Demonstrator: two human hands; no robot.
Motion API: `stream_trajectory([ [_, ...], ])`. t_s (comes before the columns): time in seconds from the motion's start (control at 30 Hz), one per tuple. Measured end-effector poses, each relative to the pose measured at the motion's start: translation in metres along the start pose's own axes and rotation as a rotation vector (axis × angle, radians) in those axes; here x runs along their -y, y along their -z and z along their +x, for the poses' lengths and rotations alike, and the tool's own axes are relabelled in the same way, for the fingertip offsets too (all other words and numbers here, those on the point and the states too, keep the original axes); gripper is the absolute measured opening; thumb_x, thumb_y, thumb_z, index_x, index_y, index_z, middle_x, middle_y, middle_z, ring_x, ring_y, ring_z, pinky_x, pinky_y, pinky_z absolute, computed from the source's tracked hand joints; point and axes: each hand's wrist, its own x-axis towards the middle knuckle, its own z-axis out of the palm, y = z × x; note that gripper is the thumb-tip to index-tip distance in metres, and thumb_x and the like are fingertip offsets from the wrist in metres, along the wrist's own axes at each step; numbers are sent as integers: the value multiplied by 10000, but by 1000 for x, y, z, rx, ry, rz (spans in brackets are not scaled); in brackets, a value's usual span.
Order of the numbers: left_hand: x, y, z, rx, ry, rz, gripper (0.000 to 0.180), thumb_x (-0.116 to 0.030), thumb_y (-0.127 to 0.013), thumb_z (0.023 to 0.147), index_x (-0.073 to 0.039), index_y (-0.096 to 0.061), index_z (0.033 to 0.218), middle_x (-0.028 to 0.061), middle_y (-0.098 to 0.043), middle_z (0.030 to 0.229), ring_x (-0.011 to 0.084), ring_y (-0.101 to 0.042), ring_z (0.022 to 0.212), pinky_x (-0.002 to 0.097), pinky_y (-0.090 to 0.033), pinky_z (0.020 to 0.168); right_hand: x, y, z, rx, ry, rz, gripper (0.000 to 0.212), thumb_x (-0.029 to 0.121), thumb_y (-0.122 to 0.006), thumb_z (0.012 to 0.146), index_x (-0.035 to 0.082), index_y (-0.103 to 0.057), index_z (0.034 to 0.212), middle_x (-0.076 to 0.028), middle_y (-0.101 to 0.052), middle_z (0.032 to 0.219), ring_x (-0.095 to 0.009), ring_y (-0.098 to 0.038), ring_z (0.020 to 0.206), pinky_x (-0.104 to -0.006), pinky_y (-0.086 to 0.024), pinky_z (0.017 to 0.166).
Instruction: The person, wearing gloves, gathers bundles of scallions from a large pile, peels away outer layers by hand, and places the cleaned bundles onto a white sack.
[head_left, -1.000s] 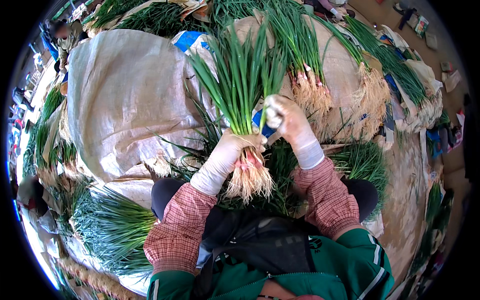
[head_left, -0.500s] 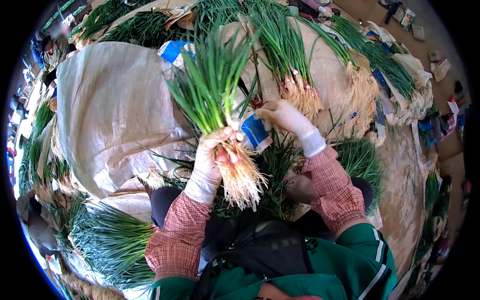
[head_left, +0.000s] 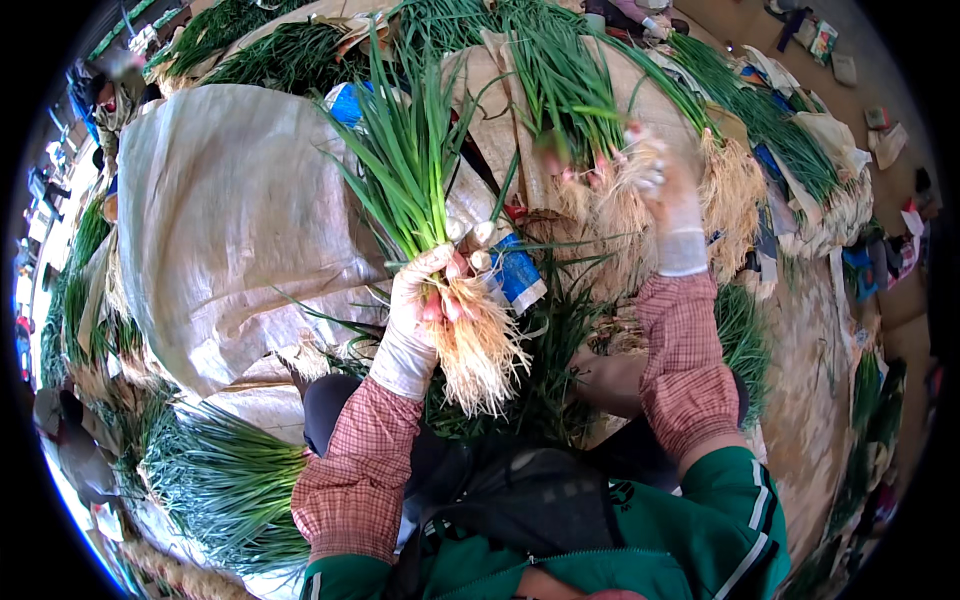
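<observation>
My left hand (head_left: pixel 425 300), in a white glove, grips a bunch of green onions (head_left: pixel 410 170) just above the pale roots (head_left: pixel 482 345), leaves pointing up and away. A blue and white wrapper (head_left: pixel 515 270) shows right beside that bunch. My right hand (head_left: pixel 665 190), also gloved, is stretched out to the right and up, resting among the roots of another bunch of green onions (head_left: pixel 580 110) that lies on sacking. Whether its fingers hold any stalks is blurred.
A big grey-white sack (head_left: pixel 230 220) fills the left. Several more bunches of green onions lie around: lower left (head_left: pixel 220 480), far right (head_left: pixel 760 120), top (head_left: pixel 270 60). A brown floor with small packets (head_left: pixel 830 40) is at the top right. Loose green leaves (head_left: pixel 560 340) lie under my arms.
My right hand has left the held bunch and moved up and right to the bunch lying on the sacking. My left hand keeps the bunch, now tilted slightly left.
</observation>
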Motion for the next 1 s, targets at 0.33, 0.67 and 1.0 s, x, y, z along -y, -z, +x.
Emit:
stream_trajectory([
  [0.33, 18, 7, 0, -103, 71, 154, 238, -84, -602, 864, 48, -579, 1060, 139, -649, 924, 153, -631, 761, 307, -577, 635, 39, -47, -100, 162, 401, -164, 199, 162, -570, 920, 48, -683, 1036, -81, -665, 795, -178, -637, 645, -309, -562, 675],
  [0.67, 30, 10, -22, -249, 160, 611, 164, -90, -619, 849, 50, -597, 930, 100, -625, 791, 239, -651, 682, 348, -574, 546, 26, -150, -138, 198, -190, 494, 264, 251, -574, 941, -3, -625, 992, -50, -637, 833, -98, -558, 688, -235, -450, 631],
  [1.0, 21, 20, -42, -193, 169, 235, 128, -72, -610, 824, -9, -541, 911, 60, -547, 753, 238, -602, 871, 353, -518, 837, -9, -167, -159, 446, 12, 552, 257, 202, -509, 978, -19, -568, 1092, -63, -603, 1019, -140, -579, 909, -289, -474, 821],
])
